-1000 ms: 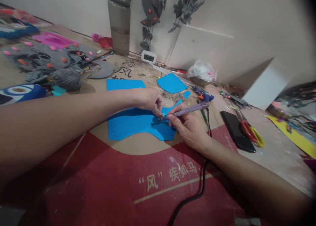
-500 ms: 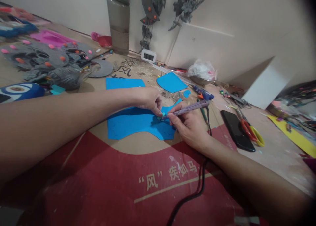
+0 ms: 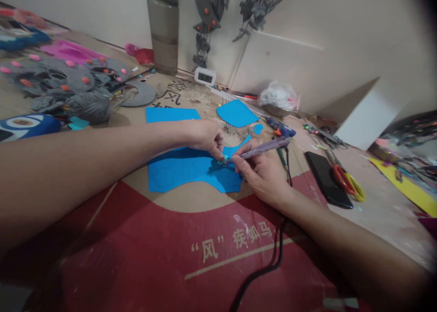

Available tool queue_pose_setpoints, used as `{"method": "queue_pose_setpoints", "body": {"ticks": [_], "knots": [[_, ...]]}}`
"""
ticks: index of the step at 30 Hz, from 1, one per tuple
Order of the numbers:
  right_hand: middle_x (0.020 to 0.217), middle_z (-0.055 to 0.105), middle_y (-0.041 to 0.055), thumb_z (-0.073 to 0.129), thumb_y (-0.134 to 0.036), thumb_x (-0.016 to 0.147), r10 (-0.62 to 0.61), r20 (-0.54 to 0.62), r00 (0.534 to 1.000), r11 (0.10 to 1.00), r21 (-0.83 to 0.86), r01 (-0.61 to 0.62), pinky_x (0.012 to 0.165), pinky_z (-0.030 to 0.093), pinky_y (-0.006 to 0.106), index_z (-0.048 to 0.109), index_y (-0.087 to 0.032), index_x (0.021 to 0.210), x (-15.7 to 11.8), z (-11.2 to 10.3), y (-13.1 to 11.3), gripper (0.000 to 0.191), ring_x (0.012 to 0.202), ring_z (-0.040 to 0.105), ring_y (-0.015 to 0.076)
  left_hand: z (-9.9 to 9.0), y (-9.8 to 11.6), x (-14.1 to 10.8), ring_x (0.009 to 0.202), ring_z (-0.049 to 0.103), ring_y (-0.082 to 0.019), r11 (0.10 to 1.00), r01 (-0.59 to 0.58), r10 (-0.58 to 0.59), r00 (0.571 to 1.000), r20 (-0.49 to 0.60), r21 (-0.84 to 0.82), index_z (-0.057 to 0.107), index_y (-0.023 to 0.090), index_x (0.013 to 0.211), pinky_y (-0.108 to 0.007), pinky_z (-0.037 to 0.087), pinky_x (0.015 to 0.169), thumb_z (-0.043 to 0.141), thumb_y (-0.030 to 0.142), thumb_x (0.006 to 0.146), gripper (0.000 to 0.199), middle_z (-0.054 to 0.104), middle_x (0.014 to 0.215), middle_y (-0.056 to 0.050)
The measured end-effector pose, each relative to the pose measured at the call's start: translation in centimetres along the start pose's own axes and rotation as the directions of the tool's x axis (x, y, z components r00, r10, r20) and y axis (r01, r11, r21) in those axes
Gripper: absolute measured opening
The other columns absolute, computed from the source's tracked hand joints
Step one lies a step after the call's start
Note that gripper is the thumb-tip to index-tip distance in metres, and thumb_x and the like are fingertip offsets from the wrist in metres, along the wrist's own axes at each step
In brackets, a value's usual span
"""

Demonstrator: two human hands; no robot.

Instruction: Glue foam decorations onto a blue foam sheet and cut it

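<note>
A blue sheet with a curved lower edge (image 3: 170, 173), felt or foam by its look, lies flat before me. My right hand (image 3: 261, 168) grips a purple pen (image 3: 264, 147), slanted with its lower end close to the sheet. Reaching in from the left, my left hand (image 3: 208, 138) has its fingers curled, and a fingertip presses a small teal piece (image 3: 223, 158) onto the sheet beside the pen's lower end. The fingers partly hide this piece. Behind the hands lie another blue piece (image 3: 172, 114), a rounded blue piece (image 3: 237, 113) and a tiny blue cut-out (image 3: 258, 128).
The work lies on red and tan cardboard (image 3: 153, 253). To the right are a black phone (image 3: 327, 180), scissors (image 3: 344, 180) and a glue gun (image 3: 282, 127). A black cable (image 3: 259, 271) runs along the front. At the back stand a bottle (image 3: 164, 34) and a small clock (image 3: 205, 76).
Almost nothing differs. Both hands, the purple pen and the teal piece keep their places, and the view has shifted very slightly.
</note>
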State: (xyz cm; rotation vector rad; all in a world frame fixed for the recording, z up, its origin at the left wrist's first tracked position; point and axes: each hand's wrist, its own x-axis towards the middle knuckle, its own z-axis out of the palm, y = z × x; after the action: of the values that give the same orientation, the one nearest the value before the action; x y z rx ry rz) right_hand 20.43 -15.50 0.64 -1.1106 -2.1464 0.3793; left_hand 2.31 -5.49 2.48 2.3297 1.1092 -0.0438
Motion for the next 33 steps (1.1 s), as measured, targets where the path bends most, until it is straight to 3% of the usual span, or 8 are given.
{"method": "queue_pose_setpoints", "body": {"ticks": [10, 31, 33], "knots": [[0.072, 0.061, 0.0018, 0.05, -0.048, 0.1, 0.076, 0.026, 0.997, 0.997, 0.008, -0.076, 0.06, 0.045, 0.028, 0.058, -0.02, 0.081, -0.18, -0.1, -0.21, 0.035, 0.064, 0.058, 0.0139, -0.02, -0.4, 0.15, 0.066, 0.053, -0.014, 1.0, -0.02, 0.02, 1.0, 0.006, -0.006, 0.071, 0.021, 0.078, -0.026, 0.031, 0.061, 0.076, 0.05, 0.067, 0.031, 0.064, 0.063, 0.004], [0.063, 0.054, -0.0011, 0.051, -0.052, 0.098, 0.165, 0.041, 0.985, 0.978, 0.125, -0.169, 0.053, 0.043, 0.027, 0.057, -0.021, 0.084, -0.44, -0.05, -0.16, 0.035, 0.06, 0.057, 0.0145, 0.05, -0.62, 0.44, 0.062, 0.05, -0.012, 0.999, -0.021, 0.022, 1.0, 0.01, -0.05, 0.068, 0.02, 0.073, -0.025, 0.03, 0.06, 0.077, 0.046, 0.065, 0.029, 0.06, 0.061, 0.004], [0.062, 0.054, -0.0012, 0.052, -0.053, 0.098, 0.182, 0.048, 0.982, 0.973, 0.135, -0.187, 0.052, 0.043, 0.027, 0.058, -0.021, 0.084, -0.47, 0.0, -0.09, 0.035, 0.058, 0.056, 0.0143, 0.09, -0.8, 0.52, 0.063, 0.05, -0.013, 0.995, -0.071, 0.072, 0.997, 0.009, -0.066, 0.068, 0.02, 0.072, -0.026, 0.03, 0.061, 0.077, 0.048, 0.064, 0.03, 0.06, 0.06, 0.003]]}}
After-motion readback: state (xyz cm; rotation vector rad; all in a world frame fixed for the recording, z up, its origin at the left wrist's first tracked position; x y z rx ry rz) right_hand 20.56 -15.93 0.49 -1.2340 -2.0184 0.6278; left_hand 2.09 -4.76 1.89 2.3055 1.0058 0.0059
